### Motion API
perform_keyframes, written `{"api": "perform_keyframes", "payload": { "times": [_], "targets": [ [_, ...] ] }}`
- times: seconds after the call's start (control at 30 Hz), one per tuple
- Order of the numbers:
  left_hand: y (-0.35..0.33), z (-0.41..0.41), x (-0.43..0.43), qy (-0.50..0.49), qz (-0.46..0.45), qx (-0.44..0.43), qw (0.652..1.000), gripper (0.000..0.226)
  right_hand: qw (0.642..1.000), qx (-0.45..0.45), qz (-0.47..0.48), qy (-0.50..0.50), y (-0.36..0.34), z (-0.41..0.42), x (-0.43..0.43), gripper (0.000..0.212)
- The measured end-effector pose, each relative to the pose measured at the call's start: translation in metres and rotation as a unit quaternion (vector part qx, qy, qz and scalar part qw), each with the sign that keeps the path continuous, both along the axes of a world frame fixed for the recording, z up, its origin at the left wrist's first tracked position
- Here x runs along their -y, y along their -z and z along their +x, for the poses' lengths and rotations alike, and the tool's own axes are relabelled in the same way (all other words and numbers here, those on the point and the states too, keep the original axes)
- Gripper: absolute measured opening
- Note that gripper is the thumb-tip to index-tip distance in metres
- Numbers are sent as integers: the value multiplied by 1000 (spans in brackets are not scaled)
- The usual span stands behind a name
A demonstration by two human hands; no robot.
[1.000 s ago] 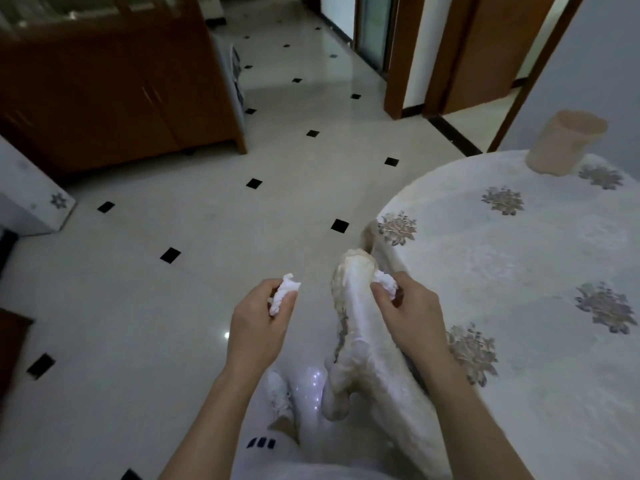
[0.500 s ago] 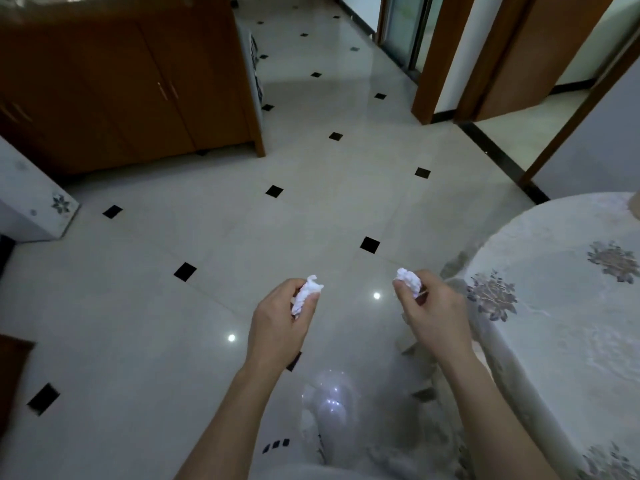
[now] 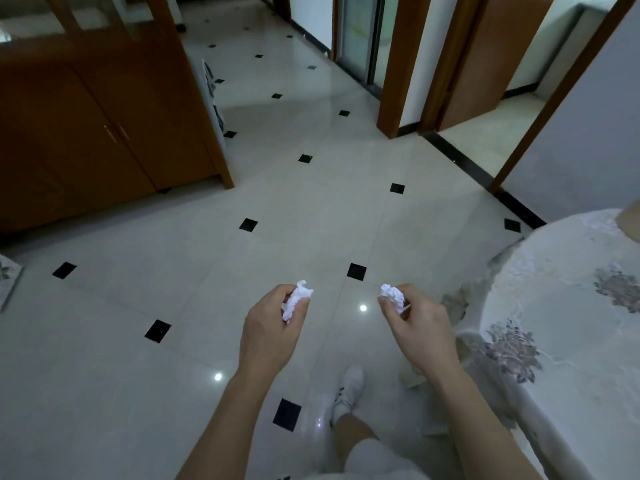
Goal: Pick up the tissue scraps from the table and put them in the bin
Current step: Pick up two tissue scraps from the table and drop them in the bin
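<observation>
The left hand [image 3: 268, 336] is pinching a crumpled white tissue scrap [image 3: 296, 299]; the right hand [image 3: 420, 329] is gripping another white crumpled wad [image 3: 393, 295].

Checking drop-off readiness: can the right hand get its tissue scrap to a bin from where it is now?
Probably not yet. The right hand pinches its tissue scrap over bare tiled floor beside the table, and no bin shows in this view.

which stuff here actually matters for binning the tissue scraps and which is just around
Part of the job:
left hand, pinching one tissue scrap
right hand, pinching the other tissue scrap
table they came from
No bin is in view.

Just around:
wooden cabinet
open door
white shoe
</observation>
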State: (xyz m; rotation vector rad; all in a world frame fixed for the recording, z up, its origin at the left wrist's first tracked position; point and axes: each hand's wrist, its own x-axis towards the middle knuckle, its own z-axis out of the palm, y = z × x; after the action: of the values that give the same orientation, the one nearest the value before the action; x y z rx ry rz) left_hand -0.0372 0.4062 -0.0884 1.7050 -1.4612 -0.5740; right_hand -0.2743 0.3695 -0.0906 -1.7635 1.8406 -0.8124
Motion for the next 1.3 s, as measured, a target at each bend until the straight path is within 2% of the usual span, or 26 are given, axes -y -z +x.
{"api": "perform_keyframes", "payload": {
  "times": [0.23, 0.47, 0.6, 0.97, 1.13, 1.3],
  "targets": [
    [-7, -4, 137, 39, -17, 37, 998, 6, 999, 21, -28, 18, 2, 3, 121, 31],
    [-27, -36, 293, 74, -23, 81, 994, 15, 997, 26, -38, 69, -3, -33, 248, 23],
    [-29, -69, 356, 112, -29, 72, 991, 19, 993, 21, -43, 109, -9, -65, 302, 25],
    [-19, -146, 486, 213, -31, 56, 975, 11, 982, 10, -41, 186, 8, -136, 385, 24],
    [-14, -192, 571, 248, -23, 53, 967, 14, 969, -21, -42, 241, 7, -172, 449, 25],
    [-16, -240, 677, 289, -35, 39, 956, 7, 961, -23, -37, 274, -1, -209, 534, 26]
  ]
}}
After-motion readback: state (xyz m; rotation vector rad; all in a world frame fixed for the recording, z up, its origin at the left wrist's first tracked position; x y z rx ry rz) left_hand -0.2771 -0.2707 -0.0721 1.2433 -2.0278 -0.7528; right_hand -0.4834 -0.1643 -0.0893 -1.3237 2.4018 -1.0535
